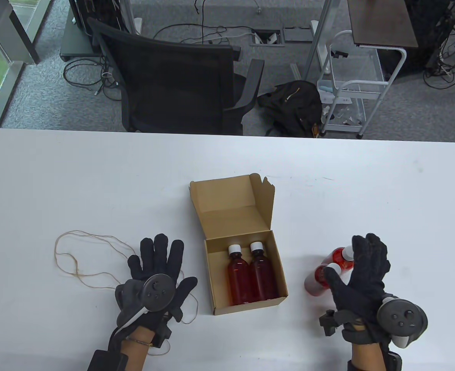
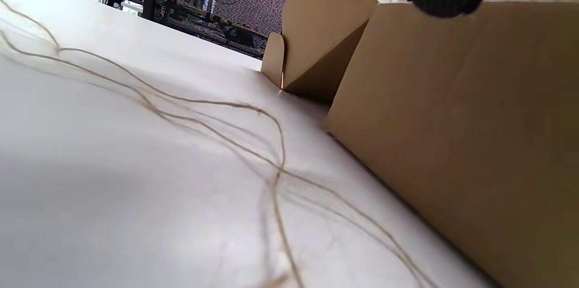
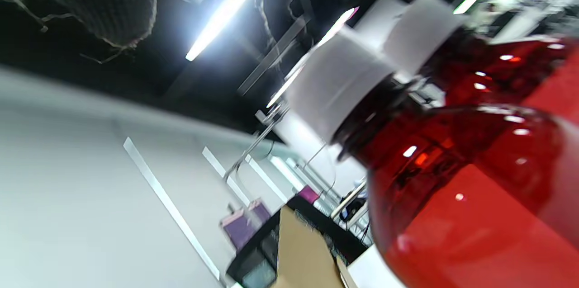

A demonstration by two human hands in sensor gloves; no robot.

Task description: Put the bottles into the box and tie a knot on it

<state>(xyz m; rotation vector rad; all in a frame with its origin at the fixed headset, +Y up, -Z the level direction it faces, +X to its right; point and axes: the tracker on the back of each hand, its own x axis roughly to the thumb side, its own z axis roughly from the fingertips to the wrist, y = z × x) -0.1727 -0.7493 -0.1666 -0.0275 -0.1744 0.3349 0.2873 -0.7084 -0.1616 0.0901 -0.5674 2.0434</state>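
Box (image 1: 247, 270) mid tabletop (image 1: 57, 185), lid up, 2 bottles (image 1: 247, 276) inside. R hand (image 1: 360, 270) grip grasping 2 red bottles (image 1: 330, 268) right of box. L hand (image 1: 156, 270) flat, released, over twine (image 1: 73, 262).

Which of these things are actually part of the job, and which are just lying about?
Part of the job: cardboard box, two bottles in the box, two red bottles beside the box under the right hand, string by the left hand.

Lying about: office chair, black bag, white cart, floor cables.
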